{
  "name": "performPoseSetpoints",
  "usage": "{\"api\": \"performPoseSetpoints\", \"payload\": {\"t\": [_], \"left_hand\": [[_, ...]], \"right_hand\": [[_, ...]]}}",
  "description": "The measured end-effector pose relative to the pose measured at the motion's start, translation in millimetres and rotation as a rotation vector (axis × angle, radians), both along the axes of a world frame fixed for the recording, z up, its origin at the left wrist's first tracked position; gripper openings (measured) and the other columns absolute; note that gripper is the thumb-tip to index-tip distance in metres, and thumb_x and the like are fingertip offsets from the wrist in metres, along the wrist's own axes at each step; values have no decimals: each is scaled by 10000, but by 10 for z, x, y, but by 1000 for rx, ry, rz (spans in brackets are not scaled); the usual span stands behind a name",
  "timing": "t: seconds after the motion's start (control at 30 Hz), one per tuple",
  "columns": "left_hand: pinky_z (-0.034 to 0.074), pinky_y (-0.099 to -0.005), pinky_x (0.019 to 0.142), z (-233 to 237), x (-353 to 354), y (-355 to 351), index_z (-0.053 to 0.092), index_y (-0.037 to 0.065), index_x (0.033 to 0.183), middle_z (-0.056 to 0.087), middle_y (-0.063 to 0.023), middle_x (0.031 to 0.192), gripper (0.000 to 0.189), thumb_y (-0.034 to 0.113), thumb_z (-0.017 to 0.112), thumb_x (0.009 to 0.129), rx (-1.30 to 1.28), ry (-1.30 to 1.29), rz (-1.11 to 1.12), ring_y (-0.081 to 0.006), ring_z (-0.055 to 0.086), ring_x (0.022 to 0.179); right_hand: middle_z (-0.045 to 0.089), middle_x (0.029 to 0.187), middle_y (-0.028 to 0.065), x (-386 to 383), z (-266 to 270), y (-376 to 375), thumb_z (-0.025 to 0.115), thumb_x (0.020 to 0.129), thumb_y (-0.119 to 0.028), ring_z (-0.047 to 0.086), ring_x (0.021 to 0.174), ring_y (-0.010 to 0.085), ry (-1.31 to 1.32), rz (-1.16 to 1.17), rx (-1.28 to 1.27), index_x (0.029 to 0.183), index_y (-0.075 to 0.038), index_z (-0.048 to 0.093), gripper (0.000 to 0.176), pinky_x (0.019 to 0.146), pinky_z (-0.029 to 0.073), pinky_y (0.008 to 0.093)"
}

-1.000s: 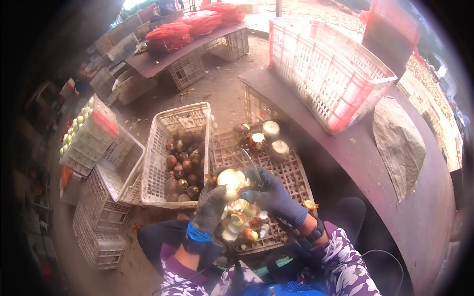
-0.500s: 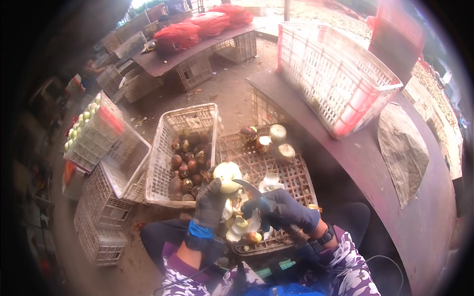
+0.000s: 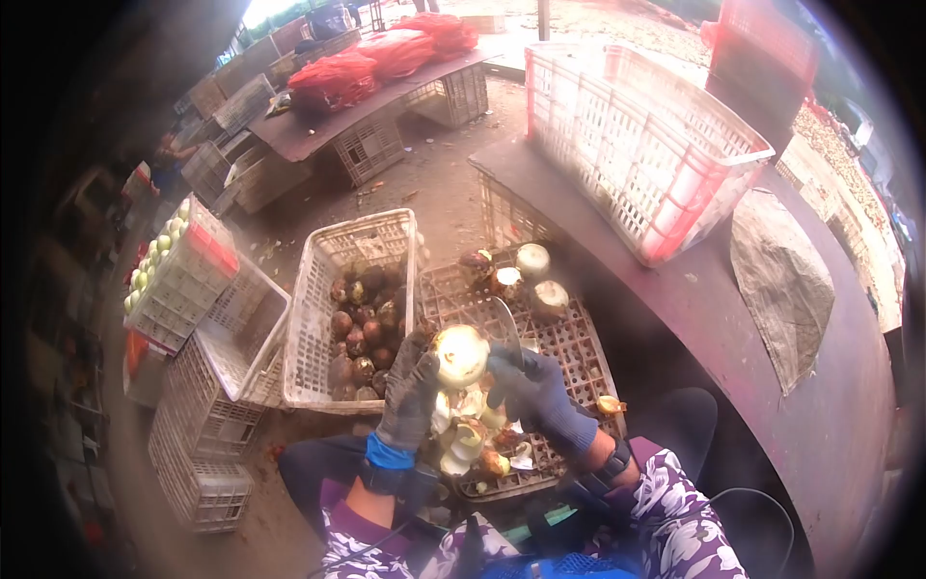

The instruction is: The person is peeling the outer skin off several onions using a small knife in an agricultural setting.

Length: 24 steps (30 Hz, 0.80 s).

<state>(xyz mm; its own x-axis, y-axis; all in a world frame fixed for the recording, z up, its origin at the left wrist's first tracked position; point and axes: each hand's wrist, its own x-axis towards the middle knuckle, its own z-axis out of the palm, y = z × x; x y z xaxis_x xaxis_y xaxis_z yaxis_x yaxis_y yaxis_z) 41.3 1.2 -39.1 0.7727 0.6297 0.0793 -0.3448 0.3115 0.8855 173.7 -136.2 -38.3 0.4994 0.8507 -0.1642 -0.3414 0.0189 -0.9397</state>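
My left hand (image 3: pixel 409 394), in a dark glove, is closed around the side of a partly peeled, pale onion (image 3: pixel 461 355). My gloved right hand (image 3: pixel 542 394) grips a knife with a curved blade (image 3: pixel 506 324), whose tip points up and away beside the onion. Both hands are above an upturned plastic crate (image 3: pixel 585 359). Pale and brown peelings (image 3: pixel 467 440) lie heaped on it beneath the hands. Toward its far end sit a whitish onion (image 3: pixel 532 259), another with a cut top (image 3: pixel 551 297) and a dark-skinned one (image 3: pixel 475 264). The knife handle is hidden in my fingers.
A crate (image 3: pixel 413 253) of dark-skinned onions stands left of my hands. Farther left, a crate of pale peeled produce (image 3: pixel 183 289) rests on stacked crates (image 3: pixel 198 425). A large white-and-red crate (image 3: pixel 646 164) and a cloth (image 3: pixel 786 280) lie on the right table. Red mesh bags (image 3: pixel 386 58) lie behind.
The knife has swung from lying across the onion to pointing up beside it. The onion now shows its pale face upward and sits slightly lower. The view has shifted a little.
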Motion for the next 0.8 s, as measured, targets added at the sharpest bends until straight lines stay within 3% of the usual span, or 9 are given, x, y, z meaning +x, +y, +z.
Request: {"api": "performPoseSetpoints", "payload": {"t": [0.1,0.2,0.27,0.37,0.47,0.8], "left_hand": [[427,-429,1027,67,0,-35,405,26,1360,505,-158,1310,631,392,624,895,-127,26,-57,-284,518,1195],[442,-380,992,38,40,-99,470,17,1303,549,-129,1258,541,350,628,906,-536,-111,-171,-247,524,1187],[448,-402,985,77,61,-186,471,27,1302,565,-125,1224,564,348,662,879,-468,-87,-100,-260,535,1168],[456,-417,974,10,10,-121,488,40,1284,582,-113,1182,582,342,708,838,-514,-118,-69,-270,550,1132],[454,-454,982,-104,-23,-15,497,24,1261,580,-126,1180,572,366,691,845,-590,-186,-71,-292,551,1120],[441,-497,994,-99,4,-46,506,29,1239,581,-153,1152,564,418,656,858,-666,-228,-103,-315,548,1114]], "right_hand": [[653,780,32,-19,39,-3,649,899,-221,541,558,33,-120,-11,40,1195,-26,608,356,453,422,205],[665,850,50,-51,8,22,639,904,-232,568,616,76,-302,-60,131,1168,-33,610,333,521,462,247],[663,884,73,-54,-19,24,623,906,-240,618,659,148,-479,-77,149,1136,-32,598,311,574,500,308],[663,906,121,29,214,-67,596,879,-183,664,762,283,-1118,18,-219,1164,-62,591,310,638,522,382],[634,912,164,22,223,-114,580,856,-215,633,816,377,-1181,139,-319,1139,-82,574,313,698,513,454],[627,917,155,-49,196,-110,556,880,-216,643,801,348,-1322,176,-335,1162,-56,525,326,690,520,434]]}}
